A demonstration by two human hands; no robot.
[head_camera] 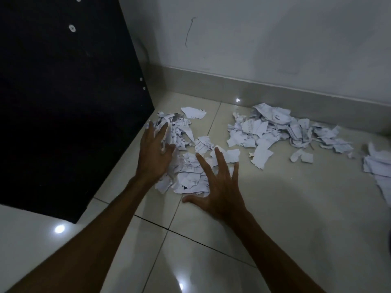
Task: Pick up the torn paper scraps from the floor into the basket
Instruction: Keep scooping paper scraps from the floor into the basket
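Torn white paper scraps lie in heaps on the pale tiled floor. The near heap (188,166) sits between my two hands. My left hand (154,153) rests against its left side, fingers spread, touching the scraps. Spread flat, my right hand (218,187) presses on the heap's right and front edge. Neither hand holds anything. A larger heap (275,130) spreads along the wall to the right. More scraps (378,166) lie at the right edge of the view. No basket is in view.
A tall black furniture panel (63,102) stands at the left, its bottom edge right beside my left hand. A white wall with a grey skirting board (275,89) runs behind the scraps. Glossy tiles (211,250) stretch toward me.
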